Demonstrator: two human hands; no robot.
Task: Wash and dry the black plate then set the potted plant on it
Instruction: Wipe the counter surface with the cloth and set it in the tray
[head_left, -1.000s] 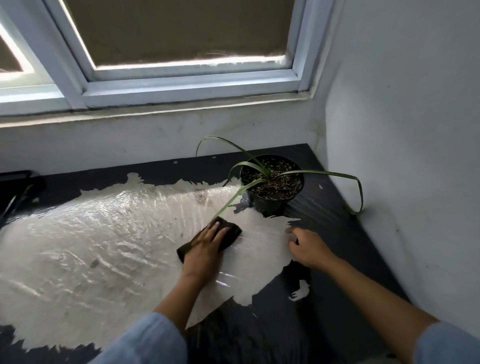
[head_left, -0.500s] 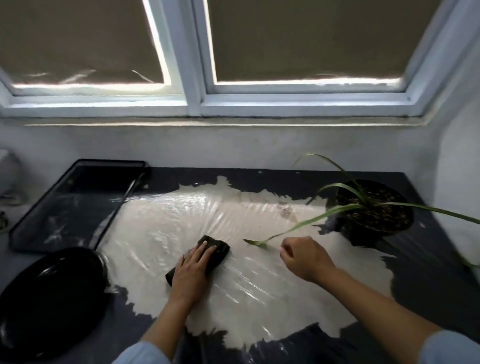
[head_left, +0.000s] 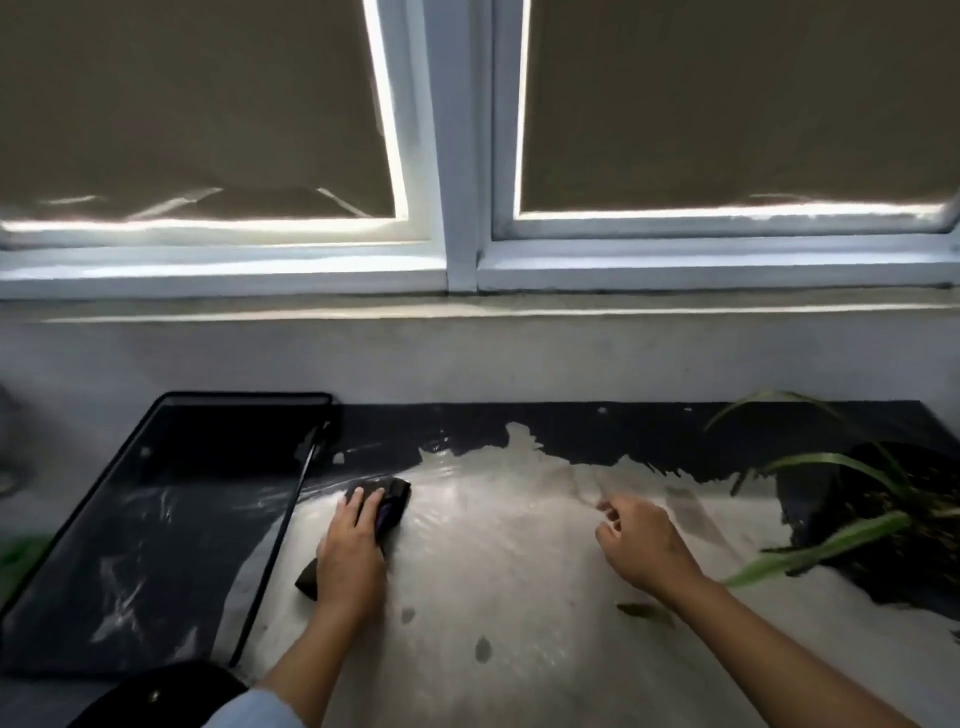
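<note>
Left hand (head_left: 349, 556) flat on dark cloth (head_left: 382, 506), right hand (head_left: 641, 545) loosely curled, empty, over wet counter (head_left: 519, 597).
Plate (head_left: 161, 693) at bottom edge, below-left of left hand, well apart, mostly cropped. Plant (head_left: 878, 514) at far right, near right hand, not touching. Black tray (head_left: 156, 519) just left of cloth; tray rim beside fingers. Open wet surface between hands.
</note>
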